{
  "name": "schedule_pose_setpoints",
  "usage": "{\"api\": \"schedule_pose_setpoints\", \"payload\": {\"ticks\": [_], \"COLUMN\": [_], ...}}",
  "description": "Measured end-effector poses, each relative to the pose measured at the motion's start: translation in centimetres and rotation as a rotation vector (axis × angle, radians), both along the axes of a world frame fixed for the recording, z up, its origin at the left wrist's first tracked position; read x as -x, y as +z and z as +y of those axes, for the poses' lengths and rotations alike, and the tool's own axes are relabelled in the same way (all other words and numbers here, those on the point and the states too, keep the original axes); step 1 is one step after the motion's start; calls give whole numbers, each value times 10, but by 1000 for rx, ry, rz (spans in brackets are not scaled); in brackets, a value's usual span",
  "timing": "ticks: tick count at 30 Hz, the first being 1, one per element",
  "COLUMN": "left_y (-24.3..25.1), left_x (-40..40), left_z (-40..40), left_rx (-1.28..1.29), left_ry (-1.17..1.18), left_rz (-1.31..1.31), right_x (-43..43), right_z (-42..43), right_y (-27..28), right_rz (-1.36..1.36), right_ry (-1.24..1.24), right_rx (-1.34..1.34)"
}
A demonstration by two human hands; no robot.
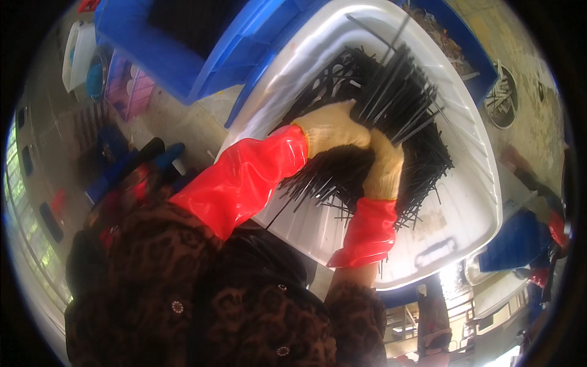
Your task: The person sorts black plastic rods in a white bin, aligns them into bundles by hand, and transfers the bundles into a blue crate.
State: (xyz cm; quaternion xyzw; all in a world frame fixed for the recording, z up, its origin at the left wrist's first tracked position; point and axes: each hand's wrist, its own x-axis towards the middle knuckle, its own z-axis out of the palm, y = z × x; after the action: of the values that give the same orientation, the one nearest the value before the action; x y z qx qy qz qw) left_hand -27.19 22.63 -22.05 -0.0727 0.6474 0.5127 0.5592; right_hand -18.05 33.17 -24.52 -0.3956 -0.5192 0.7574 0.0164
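Note:
Both my hands wear cream knit gloves with red cuffs below them. My left hand (337,126) and my right hand (386,160) meet around the lower part of a thick bundle of thin black rods (396,87). The bundle slants up and to the right, with a few rods sticking out past the rest. Beneath the hands, many loose black rods (321,179) lie in a heap inside a large white plastic tub (467,192). My fingertips are partly hidden among the rods.
Blue plastic bins (229,59) stand against the tub's upper left. Another blue bin (481,87) with scraps is at the upper right, beside a round container (500,98) of pale pieces. A pink basket (130,87) stands on the floor at left.

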Motion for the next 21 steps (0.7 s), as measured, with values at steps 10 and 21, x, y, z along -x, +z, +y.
{"api": "schedule_pose_setpoints", "payload": {"ticks": [10, 21], "left_y": [-68, -106], "left_x": [-56, -50], "left_z": [-56, -52], "left_rx": [84, -30], "left_ry": [-275, -49], "left_rz": [-122, -110], "right_x": [-106, -60], "right_z": [-75, -61], "right_y": [-49, -84], "right_rz": [-41, -401], "right_ry": [600, 259], "right_rx": [-768, 44]}}
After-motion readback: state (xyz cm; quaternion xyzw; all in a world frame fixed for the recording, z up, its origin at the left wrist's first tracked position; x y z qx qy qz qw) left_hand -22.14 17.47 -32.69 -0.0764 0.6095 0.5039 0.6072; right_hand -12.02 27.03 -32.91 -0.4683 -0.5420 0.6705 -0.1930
